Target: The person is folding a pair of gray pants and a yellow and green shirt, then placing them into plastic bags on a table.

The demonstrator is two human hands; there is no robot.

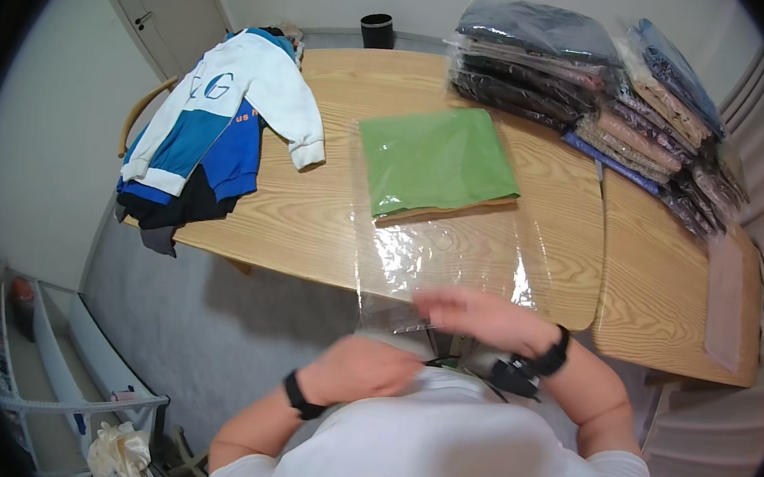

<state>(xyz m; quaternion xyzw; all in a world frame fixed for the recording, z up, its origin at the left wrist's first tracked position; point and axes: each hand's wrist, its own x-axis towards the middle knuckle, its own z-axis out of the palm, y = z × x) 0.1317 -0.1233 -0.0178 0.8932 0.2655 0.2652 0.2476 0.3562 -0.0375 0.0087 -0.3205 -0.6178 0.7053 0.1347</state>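
A folded green garment (440,162) lies inside a clear plastic bag (445,258) on the wooden table, with an orange-brown layer showing along its lower edge. The bag's near part is flat and reaches past the table's front edge. My right hand (484,322), blurred, is over the near right end of the bag; whether it touches the plastic is unclear. My left hand (370,370) is close to my body, below the bag, its fingers bent near a thin black cord (443,360). Its fingertips are hard to make out. Both wrists wear black bands.
Overlapping sweatshirts (219,108) lie at the table's left end. Bagged folded clothes (527,60) are stacked at the back right, beside a second pile (664,134). A flat plastic bag (724,302) lies far right. A white-framed rack (70,375) stands lower left.
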